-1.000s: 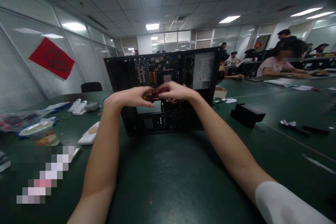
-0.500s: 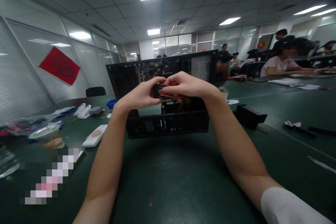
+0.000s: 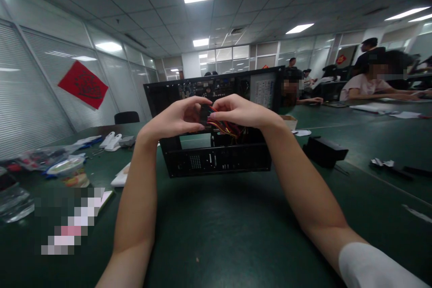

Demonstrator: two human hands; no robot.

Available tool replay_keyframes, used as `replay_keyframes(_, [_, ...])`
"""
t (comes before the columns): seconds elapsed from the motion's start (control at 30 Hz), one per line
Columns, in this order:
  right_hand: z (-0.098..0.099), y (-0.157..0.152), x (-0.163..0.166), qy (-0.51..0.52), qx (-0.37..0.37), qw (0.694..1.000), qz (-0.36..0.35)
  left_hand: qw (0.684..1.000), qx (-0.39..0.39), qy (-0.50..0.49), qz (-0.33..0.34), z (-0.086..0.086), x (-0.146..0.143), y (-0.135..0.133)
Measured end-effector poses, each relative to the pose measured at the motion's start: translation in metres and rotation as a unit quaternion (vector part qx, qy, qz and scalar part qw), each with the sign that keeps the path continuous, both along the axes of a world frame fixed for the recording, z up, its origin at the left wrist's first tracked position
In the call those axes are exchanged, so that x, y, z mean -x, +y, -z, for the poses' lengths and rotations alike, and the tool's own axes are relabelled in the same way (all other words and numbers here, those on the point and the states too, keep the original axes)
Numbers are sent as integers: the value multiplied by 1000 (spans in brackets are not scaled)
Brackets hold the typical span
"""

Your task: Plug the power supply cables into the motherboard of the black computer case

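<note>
Black connector (image 3: 204,112) at frame centre — pinched between your left hand (image 3: 175,119) and right hand (image 3: 241,111), coloured wires (image 3: 224,127) trailing into the case (image 3: 219,157).

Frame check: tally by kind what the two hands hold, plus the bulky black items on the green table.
Wired connector: 1, pinched between left hand and right hand
Open computer case: 1
Black box: 1
Total: 3
</note>
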State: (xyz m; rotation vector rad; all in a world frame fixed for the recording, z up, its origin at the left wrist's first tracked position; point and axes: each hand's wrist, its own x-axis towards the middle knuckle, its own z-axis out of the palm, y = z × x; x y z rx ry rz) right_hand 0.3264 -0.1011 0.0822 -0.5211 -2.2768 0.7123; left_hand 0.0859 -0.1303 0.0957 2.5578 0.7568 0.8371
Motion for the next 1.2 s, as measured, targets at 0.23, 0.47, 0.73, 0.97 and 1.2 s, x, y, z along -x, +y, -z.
replay_keyframes(0.23, [-1, -1, 3, 31, -26, 999, 34, 999, 6, -7, 34, 0, -8, -6])
replay_keyframes(0.47, [-1, -6, 7, 13, 9, 999, 41, 999, -45, 4, -4, 0, -9, -10])
replay_keyframes(0.73, [1, -3, 8, -31, -15, 998, 45, 998, -45, 32, -7, 0, -4, -6])
replay_keyframes(0.97, [3, -6, 10, -11, 5, 999, 52, 997, -67, 44, -19, -4, -3, -6])
replay_keyframes(1.2, [4, -15, 15, 5, -7, 999, 39, 989, -120, 52, -71, -9, -9, -22])
